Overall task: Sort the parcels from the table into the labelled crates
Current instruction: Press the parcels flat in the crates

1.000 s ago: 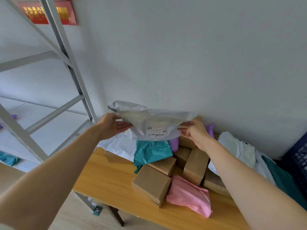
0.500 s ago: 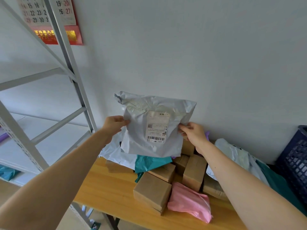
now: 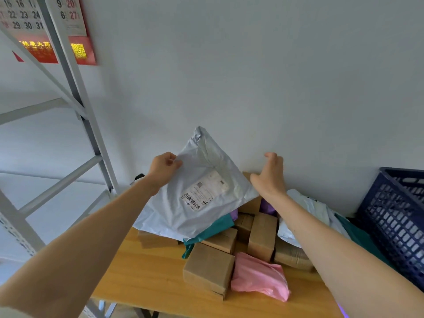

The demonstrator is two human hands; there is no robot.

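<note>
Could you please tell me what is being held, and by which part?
The left hand pinches the grey mailer bag at its left edge; the right hand is open, holding nothing.

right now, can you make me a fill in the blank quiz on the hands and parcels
The left hand pinches a grey plastic mailer bag whose white shipping ____ faces the camera.
The right hand has its grip ____, holding nothing.
The soft plastic parcel nearest the camera on the wooden table is ____.
The dark blue plastic crate stands on the person's ____ side.
Missing words: label, open, pink, right.
</note>
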